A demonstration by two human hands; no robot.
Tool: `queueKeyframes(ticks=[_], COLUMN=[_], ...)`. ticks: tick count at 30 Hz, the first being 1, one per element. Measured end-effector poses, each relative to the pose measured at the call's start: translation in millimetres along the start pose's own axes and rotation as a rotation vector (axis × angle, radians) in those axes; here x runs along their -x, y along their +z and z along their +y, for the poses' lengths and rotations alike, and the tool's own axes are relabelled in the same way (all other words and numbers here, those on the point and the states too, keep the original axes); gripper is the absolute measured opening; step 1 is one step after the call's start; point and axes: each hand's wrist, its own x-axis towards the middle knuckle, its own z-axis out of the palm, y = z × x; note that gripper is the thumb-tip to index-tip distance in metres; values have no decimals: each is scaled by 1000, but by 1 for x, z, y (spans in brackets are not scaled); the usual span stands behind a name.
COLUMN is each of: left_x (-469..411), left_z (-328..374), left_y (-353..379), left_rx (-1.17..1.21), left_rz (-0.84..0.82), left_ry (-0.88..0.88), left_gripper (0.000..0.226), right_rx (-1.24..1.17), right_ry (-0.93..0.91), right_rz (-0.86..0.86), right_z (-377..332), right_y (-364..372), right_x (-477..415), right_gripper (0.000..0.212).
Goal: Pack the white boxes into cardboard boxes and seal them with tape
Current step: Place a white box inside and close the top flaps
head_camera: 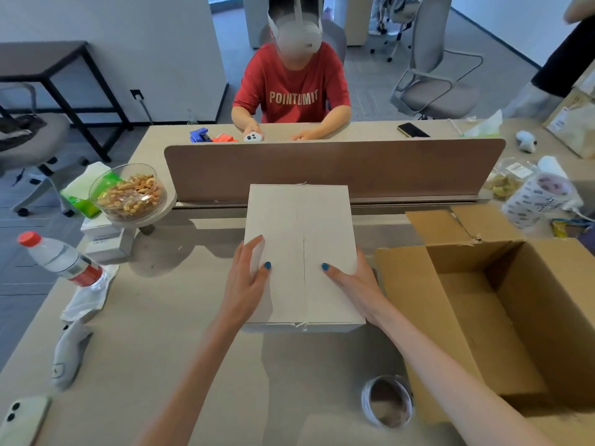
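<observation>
The left hand (248,278) grips the left side of a white rectangular box (301,217): its thumb, with a blue-painted nail, lies flat on the top face, and the fingers curl over the left edge. The right hand (351,284) mirrors it on the right side, thumb on top and fingers wrapped round the edge, out of sight. The box is closed, a seam running down the middle of its lid, and it is held level between both hands in the middle of the view; its shadow falls on the beige tabletop (161,317) below its near edge, so it seems to be clear of the surface. Just to the right stands a large open brown cardboard box (531,300), flaps spread outward, its inside bare. Near its front corner, beside the right forearm, a roll of printed tape (386,402) stands on the table. To the left lie a clear plastic water bottle with a red cap (61,259) and a glass bowl of nuts (128,191); a second, larger printed tape roll (541,197) sits far right. Behind the white box rises a brown desk divider (335,169) — beyond it sits a person in a red T-shirt (291,88).
</observation>
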Motion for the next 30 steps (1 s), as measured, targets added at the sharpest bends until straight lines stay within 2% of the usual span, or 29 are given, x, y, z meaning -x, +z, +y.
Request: queueKeyframes(ticks=[5, 9, 15, 22, 26, 30], left_x=[9, 19, 42, 79, 105, 133], left_z=[40, 82, 145, 221, 260, 289], left_y=[-17, -26, -5, 66, 132, 196], left_rx=[15, 29, 54, 35, 48, 60], left_rz=[35, 59, 105, 86, 61, 39], left_ry=[20, 72, 122, 153, 144, 128], left_gripper=[49, 49, 48, 48, 47, 46], right_rx=[-44, -47, 6, -53, -27, -37], right_ry=[-110, -207, -309, -316, -343, -250], right_rz=[-4, -16, -7, -34, -59, -54], right_z=[-36, -65, -96, -95, -86, -67], right_y=[-12, -30, -82, -184, -265, -340], right_x=[23, 47, 76, 123, 149, 161], right_gripper=[78, 73, 78, 69, 55, 71])
